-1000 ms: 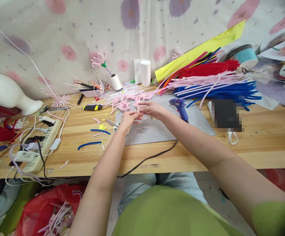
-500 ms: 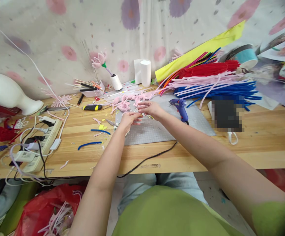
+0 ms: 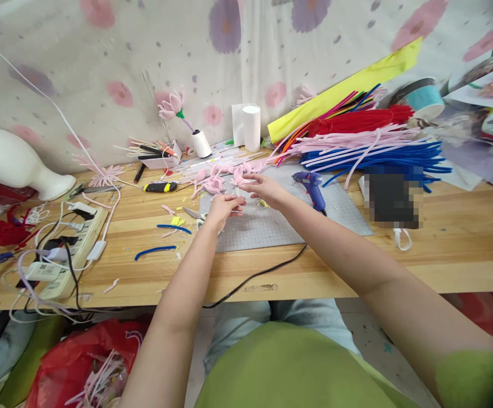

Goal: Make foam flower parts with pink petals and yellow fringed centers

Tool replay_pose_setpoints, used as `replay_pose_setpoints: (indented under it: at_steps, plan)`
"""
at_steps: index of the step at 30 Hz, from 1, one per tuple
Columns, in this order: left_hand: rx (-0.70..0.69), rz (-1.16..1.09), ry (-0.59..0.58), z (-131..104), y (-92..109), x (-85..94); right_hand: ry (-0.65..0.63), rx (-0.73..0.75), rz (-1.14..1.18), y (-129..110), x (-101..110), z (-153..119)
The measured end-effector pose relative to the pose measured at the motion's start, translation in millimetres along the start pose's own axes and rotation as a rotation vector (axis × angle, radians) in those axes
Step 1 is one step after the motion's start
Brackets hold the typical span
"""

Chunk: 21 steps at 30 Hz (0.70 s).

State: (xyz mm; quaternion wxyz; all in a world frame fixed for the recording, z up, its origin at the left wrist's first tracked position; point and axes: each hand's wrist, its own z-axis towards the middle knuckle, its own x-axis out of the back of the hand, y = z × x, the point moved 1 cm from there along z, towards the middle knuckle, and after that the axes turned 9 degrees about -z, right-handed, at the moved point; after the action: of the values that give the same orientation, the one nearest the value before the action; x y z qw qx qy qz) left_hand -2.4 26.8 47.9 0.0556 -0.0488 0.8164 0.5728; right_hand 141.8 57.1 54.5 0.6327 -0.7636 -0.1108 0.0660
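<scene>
Above the grey cutting mat (image 3: 267, 232), my left hand (image 3: 226, 208) is closed in a pinch on thin white strands (image 3: 237, 194). My right hand (image 3: 266, 190) is close by on the right, its fingers curled toward the strands; whatever they grip is too small to make out. Pink pipe-cleaner petals (image 3: 213, 183) lie just beyond both hands. A small yellow bit (image 3: 263, 203) rests on the mat below my right hand. Scissors (image 3: 193, 213) lie left of my left hand, partly hidden by it.
A purple glue gun (image 3: 314, 190) lies on the mat's right, its black cord (image 3: 255, 276) crossing the table front. Pipe-cleaner bundles (image 3: 369, 148) are heaped at back right. A utility knife (image 3: 160, 186), a pink flower (image 3: 171, 105) on a white spool and a power strip (image 3: 80, 241) are leftward.
My hands have drawn slightly apart, the right fingers moving off the left fingertips. The white strands and the yellow bit on the mat show more clearly.
</scene>
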Motion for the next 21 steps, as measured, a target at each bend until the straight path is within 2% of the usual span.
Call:
replay_pose_setpoints:
  at_steps: [3,6,15,21]
  plan:
    - [0.021,0.018,-0.035,-1.2,0.1,1.9,-0.116,-0.064,0.04,5.1,4.6,-4.0]
    - [0.038,0.047,-0.071,-1.7,0.5,2.4,-0.204,-0.042,0.101,9.6,1.4,-4.8]
    - [0.099,0.163,-0.143,-4.6,4.4,6.3,-0.147,0.022,0.041,6.5,-12.0,1.9]
    - [0.08,0.07,-0.204,-7.1,7.0,10.0,-0.181,0.012,0.007,1.6,-9.3,3.0]
